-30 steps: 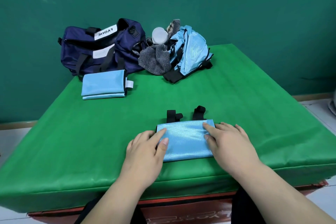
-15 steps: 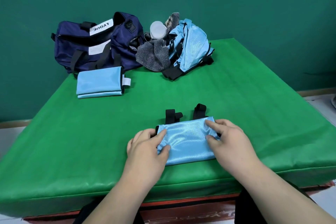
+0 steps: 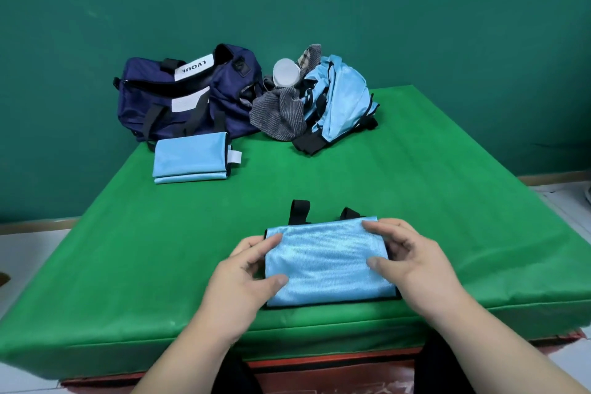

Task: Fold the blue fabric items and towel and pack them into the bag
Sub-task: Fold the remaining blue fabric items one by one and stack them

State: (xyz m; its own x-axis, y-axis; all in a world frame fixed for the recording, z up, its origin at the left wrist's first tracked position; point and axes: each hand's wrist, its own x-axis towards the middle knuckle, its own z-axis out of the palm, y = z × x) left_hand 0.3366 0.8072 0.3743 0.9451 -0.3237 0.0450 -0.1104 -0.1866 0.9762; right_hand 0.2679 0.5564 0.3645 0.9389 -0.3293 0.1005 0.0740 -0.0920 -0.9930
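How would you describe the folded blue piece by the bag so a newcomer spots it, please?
On the green table, look far left, where the navy bag stands. Right in front of it lies a folded blue piece. Unlike the crumpled blue heap to its right and the near piece with black straps, it has a white tag on its right edge.

A band of bare green mat [image 3: 319, 182] runs across the middle, between the folded cloth [image 3: 326, 265] in front, gripped at its ends by the left hand [image 3: 246, 278] and right hand [image 3: 415, 265], and the back row: navy bag [image 3: 134, 112], second folded cloth [image 3: 190, 158] just before it, heap of fabric [image 3: 339, 99] to its right; the mat's right side lies bare
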